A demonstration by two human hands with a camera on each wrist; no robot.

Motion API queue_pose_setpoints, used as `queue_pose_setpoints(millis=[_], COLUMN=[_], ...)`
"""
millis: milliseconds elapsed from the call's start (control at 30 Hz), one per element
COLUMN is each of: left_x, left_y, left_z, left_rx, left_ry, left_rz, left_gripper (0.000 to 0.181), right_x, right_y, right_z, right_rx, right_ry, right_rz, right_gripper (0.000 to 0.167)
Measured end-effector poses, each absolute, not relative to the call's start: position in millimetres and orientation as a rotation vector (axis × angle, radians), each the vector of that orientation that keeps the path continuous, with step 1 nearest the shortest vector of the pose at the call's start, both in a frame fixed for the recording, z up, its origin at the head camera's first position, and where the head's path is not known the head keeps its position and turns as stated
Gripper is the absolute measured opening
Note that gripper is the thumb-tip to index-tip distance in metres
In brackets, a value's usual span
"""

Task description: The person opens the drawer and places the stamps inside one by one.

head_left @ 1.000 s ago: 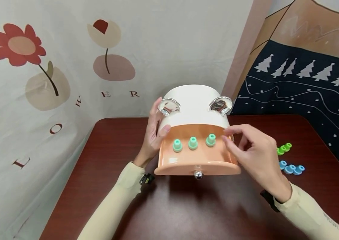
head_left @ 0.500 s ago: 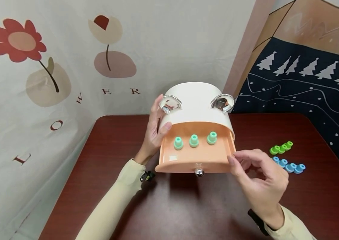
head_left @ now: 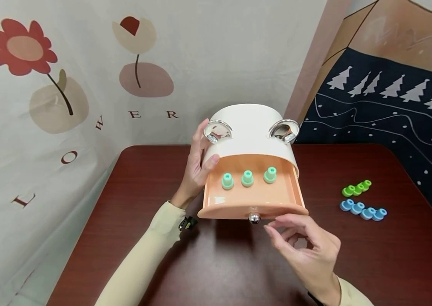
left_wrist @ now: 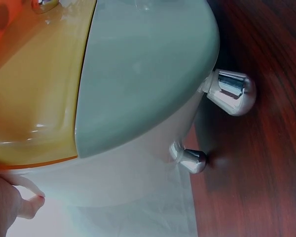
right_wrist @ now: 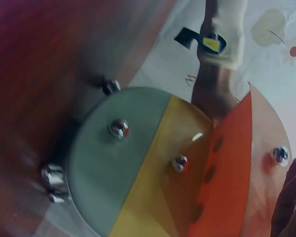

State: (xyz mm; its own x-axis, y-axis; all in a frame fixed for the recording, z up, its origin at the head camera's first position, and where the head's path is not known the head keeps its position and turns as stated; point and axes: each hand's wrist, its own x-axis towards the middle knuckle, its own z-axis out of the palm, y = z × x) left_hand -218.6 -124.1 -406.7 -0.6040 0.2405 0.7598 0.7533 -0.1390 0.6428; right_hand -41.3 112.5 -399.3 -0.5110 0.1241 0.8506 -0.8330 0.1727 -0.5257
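A rounded white drawer cabinet (head_left: 244,129) with silver ears stands on the table. Its peach top drawer (head_left: 239,199) is pulled out, and three mint-green pegs (head_left: 247,179) stand upright inside. My left hand (head_left: 194,170) rests against the cabinet's left side, thumb at the front edge; its other fingers are partly hidden. My right hand (head_left: 308,250) is just right of the drawer's silver knob (head_left: 254,218), thumb and index fingertips slightly apart with nothing between them. Below, the shut yellow drawer (left_wrist: 34,98) and green drawer (left_wrist: 143,74) appear in the left wrist view.
Right of the cabinet lie a row of lime-green pegs (head_left: 357,188) and a row of several blue pegs (head_left: 363,209) on the dark red-brown table (head_left: 154,191). A printed cloth (head_left: 220,55) hangs behind the table. Silver feet (left_wrist: 232,92) stick out under the cabinet.
My right hand has moved from the drawer's right side down and left to near the knob. The left hand, drawer and mint pegs stay in place.
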Motion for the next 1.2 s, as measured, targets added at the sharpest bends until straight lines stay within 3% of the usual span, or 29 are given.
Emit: queue_pose_setpoints(millis=[633,1200], left_x=[-218,-213], left_y=[-127,-126], left_z=[-406,-404], left_rx=[-1.101,-1.096], left_ry=[-1.753,-1.744], left_rz=[-1.799,-2.02], left_gripper=[0.079,0.078], right_x=[-44,-73], right_y=[89,85], right_z=[-436,-420], right_rx=[0.6,0.485], right_ry=[-1.736,-1.789], right_rz=[1.531,1.622], right_gripper=[0.027,0.03])
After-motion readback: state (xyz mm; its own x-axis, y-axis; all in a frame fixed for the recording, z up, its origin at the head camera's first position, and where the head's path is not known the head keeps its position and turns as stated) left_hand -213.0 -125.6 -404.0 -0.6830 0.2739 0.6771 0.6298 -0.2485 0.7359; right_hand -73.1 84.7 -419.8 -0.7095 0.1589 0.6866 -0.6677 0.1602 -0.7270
